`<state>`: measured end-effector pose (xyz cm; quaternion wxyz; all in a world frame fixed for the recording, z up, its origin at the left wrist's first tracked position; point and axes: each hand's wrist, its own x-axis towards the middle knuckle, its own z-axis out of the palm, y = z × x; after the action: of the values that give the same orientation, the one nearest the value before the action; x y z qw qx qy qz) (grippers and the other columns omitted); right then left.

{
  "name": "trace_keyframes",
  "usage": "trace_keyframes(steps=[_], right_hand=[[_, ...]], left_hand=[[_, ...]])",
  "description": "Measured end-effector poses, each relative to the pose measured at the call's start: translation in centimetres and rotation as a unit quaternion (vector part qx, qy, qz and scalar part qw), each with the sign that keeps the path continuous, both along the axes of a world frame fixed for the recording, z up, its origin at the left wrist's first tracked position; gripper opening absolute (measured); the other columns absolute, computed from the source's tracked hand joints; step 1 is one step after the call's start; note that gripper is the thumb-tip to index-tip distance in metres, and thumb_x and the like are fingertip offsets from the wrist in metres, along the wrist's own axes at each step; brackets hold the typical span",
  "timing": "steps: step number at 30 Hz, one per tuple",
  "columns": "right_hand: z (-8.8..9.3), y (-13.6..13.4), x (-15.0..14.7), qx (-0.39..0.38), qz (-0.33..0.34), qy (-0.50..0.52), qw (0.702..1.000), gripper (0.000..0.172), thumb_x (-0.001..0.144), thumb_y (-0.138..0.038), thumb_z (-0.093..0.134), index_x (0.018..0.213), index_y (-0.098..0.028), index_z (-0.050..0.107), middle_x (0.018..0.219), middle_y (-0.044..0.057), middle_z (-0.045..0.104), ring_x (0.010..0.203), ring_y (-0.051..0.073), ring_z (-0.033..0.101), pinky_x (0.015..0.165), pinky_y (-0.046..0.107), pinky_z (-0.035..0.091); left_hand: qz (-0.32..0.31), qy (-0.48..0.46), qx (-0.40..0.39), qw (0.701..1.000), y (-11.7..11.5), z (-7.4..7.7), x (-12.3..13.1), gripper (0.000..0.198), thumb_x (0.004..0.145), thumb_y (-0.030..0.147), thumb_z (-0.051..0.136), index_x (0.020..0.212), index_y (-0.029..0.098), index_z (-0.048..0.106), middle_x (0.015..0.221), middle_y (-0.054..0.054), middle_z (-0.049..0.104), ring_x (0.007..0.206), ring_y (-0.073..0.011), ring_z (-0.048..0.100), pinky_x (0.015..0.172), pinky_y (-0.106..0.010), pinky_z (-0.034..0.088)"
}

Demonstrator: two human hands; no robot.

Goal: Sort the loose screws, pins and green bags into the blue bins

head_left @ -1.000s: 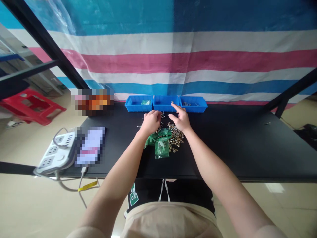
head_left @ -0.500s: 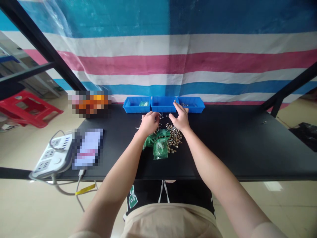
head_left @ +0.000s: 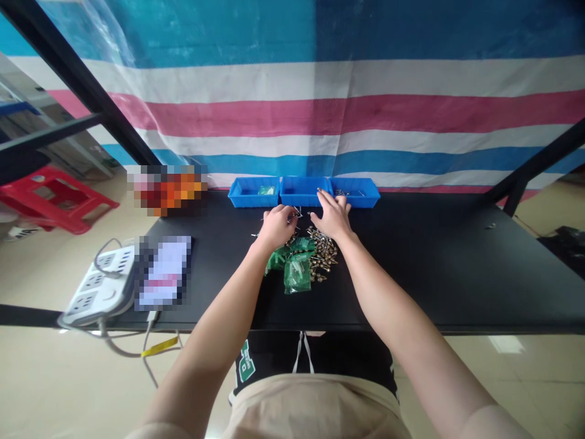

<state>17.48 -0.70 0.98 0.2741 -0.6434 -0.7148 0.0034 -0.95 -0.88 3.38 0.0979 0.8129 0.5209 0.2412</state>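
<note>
My left hand (head_left: 278, 225) is over the left side of a heap of small parts, its fingers curled in. Thin silver metal pins show by its fingertips; what it grips is hidden. My right hand (head_left: 334, 216) reaches to the front wall of the middle blue bin (head_left: 304, 199), fingers stretched out and thumb apart. A tiny brass-coloured piece shows at its index fingertip; I cannot tell whether it is held. Below the hands lie a pile of brass-headed metal screws (head_left: 323, 251) and green plastic bags (head_left: 297, 274) with pale sticks inside.
The left blue bin (head_left: 253, 200) holds a small green packet, and the right blue bin (head_left: 361, 200) some metal pins. A white power strip (head_left: 98, 286) with cables and a blurred phone-like device (head_left: 163, 271) sit at left. A red stool (head_left: 59, 198) stands beyond the table.
My right hand's fingers have dipped slightly toward the front of the middle bin. My left hand has hardly moved.
</note>
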Motion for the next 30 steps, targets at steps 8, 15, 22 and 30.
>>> trace_keyframes(steps=[8, 15, 22, 30], right_hand=[[-0.2, -0.2, 0.0, 0.032, 0.008, 0.011, 0.999, 0.062, 0.084, -0.035, 0.057, 0.142, -0.015, 0.048, 0.152, 0.012, 0.042, 0.119, 0.039, 0.039, 0.098, 0.057, 0.037], [0.6, -1.2, -1.0, 0.027, 0.090, 0.001, 0.996, 0.040, 0.090, -0.033, 0.051, 0.124, -0.015, 0.063, 0.113, 0.014, 0.062, 0.111, 0.029, 0.051, 0.099, 0.041, 0.043], [0.8, -1.9, -2.3, -0.084, 0.128, -0.066, 0.986, 0.049, 0.091, -0.046, 0.054, 0.133, -0.021, 0.059, 0.114, 0.012, 0.059, 0.109, 0.029, 0.052, 0.090, 0.039, 0.047], [0.4, -1.8, -2.5, -0.116, 0.144, -0.051, 0.982, 0.034, 0.094, -0.042, 0.053, 0.119, -0.027, 0.070, 0.108, 0.009, 0.060, 0.105, 0.024, 0.054, 0.088, 0.034, 0.046]], left_hand=[[-0.002, -0.001, 0.003, 1.000, 0.0, 0.0, -0.1, 0.022, 0.089, 0.024, 0.053, 0.106, 0.018, 0.067, 0.104, -0.009, 0.069, 0.096, -0.0239, 0.064, 0.091, -0.040, 0.045], [-0.003, -0.006, 0.007, 1.000, 0.2, -0.1, -0.2, 0.024, 0.089, 0.022, 0.052, 0.107, 0.018, 0.067, 0.105, -0.009, 0.068, 0.096, -0.0238, 0.063, 0.086, -0.036, 0.047], [-0.003, 0.031, 0.017, 0.999, 0.4, -0.7, -0.3, 0.030, 0.089, 0.016, 0.045, 0.107, 0.017, 0.069, 0.107, -0.011, 0.067, 0.103, -0.0258, 0.062, 0.092, -0.038, 0.048], [-0.026, 0.070, -0.011, 0.997, 0.9, -1.4, -0.5, 0.032, 0.085, 0.016, 0.048, 0.107, 0.015, 0.072, 0.102, -0.012, 0.066, 0.098, -0.0247, 0.063, 0.091, -0.036, 0.051]])
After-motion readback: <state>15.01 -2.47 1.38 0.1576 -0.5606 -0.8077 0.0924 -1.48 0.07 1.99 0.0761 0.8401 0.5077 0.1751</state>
